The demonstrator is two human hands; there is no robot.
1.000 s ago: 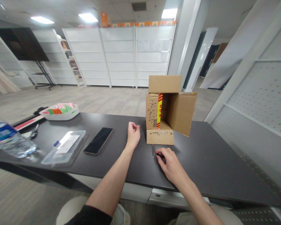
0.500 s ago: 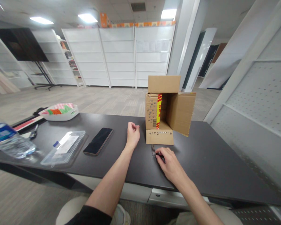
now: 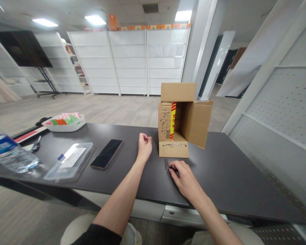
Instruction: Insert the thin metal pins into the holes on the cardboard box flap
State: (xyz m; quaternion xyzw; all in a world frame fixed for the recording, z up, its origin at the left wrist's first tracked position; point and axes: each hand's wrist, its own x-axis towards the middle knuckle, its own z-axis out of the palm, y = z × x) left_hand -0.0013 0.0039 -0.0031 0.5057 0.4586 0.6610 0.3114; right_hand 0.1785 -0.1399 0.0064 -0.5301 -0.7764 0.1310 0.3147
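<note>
My right hand [image 3: 183, 176] is closed around the handle of a metal fork [image 3: 166, 164], whose tines point away from me on the dark tabletop. Just beyond the tines stands a cardboard box [image 3: 168, 122] with its opening towards me and its flaps spread. Holes dot its left and lower flaps, and yellow-red tape runs down one edge. My left hand [image 3: 145, 147] rests on the table left of the box, fingers curled in; whatever they might hold is hidden.
Left of my left hand lie a black phone [image 3: 107, 153] and a clear plastic case [image 3: 70, 161]. A water bottle [image 3: 12, 153] lies at the far left. Behind it are a white basket [image 3: 66, 126] with colourful contents and a pair of scissors-like dark item [image 3: 36, 144]. A perforated panel [image 3: 283, 109] borders the right side.
</note>
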